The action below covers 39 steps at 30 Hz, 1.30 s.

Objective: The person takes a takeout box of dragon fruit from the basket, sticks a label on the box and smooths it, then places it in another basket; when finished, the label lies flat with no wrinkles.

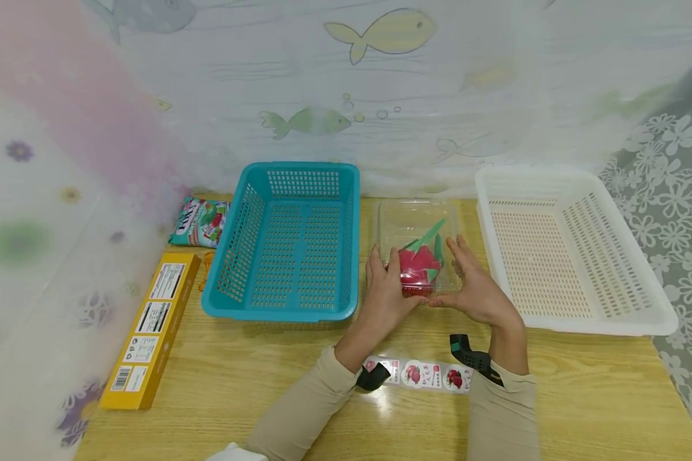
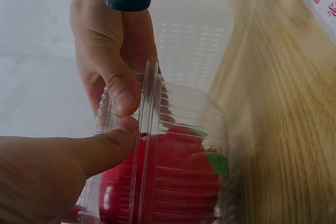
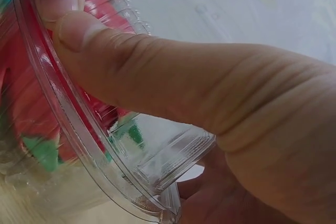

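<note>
One clear plastic box (image 1: 393,221) sat on the wooden table (image 1: 600,397) between the teal basket (image 1: 279,312) and the white basket (image 1: 600,324), its slightly longer axis running near to far. Inside, the red fruit's (image 1: 416,266) green tips (image 1: 428,235) pointed mainly farward. The left hand (image 1: 385,285) and right hand (image 1: 480,291) gripped the box's near corners, thumbs pressing the front rim, tip to tip.
</note>
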Motion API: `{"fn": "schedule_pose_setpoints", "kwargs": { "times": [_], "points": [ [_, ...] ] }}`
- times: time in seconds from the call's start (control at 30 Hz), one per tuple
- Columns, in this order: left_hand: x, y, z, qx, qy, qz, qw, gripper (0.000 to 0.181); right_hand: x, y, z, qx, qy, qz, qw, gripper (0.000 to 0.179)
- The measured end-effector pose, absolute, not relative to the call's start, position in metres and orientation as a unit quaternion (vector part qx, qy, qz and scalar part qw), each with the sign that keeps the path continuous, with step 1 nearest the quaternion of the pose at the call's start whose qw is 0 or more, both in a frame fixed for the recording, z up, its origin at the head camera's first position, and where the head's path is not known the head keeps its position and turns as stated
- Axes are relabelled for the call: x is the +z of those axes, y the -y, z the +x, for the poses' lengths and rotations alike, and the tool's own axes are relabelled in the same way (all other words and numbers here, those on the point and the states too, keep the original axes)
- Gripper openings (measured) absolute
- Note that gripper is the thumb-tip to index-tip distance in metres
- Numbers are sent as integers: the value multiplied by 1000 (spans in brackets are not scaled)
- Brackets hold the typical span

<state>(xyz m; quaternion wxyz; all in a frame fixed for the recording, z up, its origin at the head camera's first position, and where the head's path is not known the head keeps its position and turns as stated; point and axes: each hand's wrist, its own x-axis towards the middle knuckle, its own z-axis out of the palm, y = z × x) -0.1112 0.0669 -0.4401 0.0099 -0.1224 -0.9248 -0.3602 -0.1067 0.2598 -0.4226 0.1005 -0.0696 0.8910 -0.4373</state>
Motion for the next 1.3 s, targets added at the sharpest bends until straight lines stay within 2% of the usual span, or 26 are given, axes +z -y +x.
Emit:
{"fn": "schedule_pose_setpoints", "kwargs": {
  "times": [0.57, 1.13, 1.3],
  "points": [
    [-449, -66, -117, -364, 923, -126, -6, 106, -437, -259, -109, -443, -889, -57, 96, 122],
    [-463, -60, -117, -358, 921, -154, 27, 104, -450, -261, -111, -428, -898, -51, 89, 120],
    [-466, -57, -117, -375, 914, -152, 23, 104, -451, -261, -109, -424, -900, -48, 83, 123]
  ]
}}
